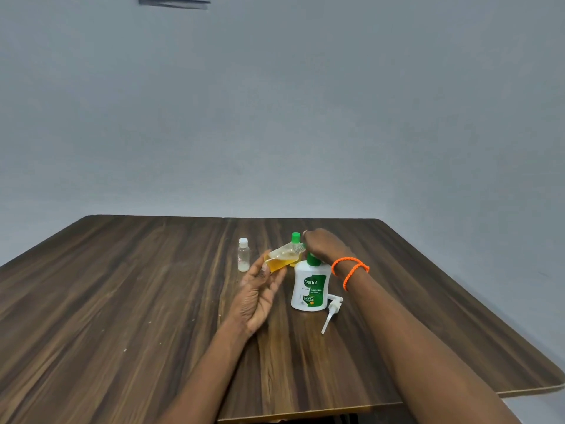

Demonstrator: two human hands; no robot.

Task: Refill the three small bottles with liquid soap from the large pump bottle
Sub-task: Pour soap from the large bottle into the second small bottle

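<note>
1. The left hand (260, 289) holds one small bottle (282, 257) tilted, almost lying, with yellow soap inside. I think this makes the neck easy to reach.
2. The right hand (321, 244) is at the neck of this bottle, fingers curled. It probably turns a cap, but the fingertips are hidden.
3. The large pump bottle (308, 286) stands on the table (122, 301) just below, and its pump (331, 310) lies beside it, so I judge its neck is open for pouring.
4. A green-capped bottle (295, 240) stands behind, and a white-capped bottle (243, 255) stands to the left, nearly empty.
</note>
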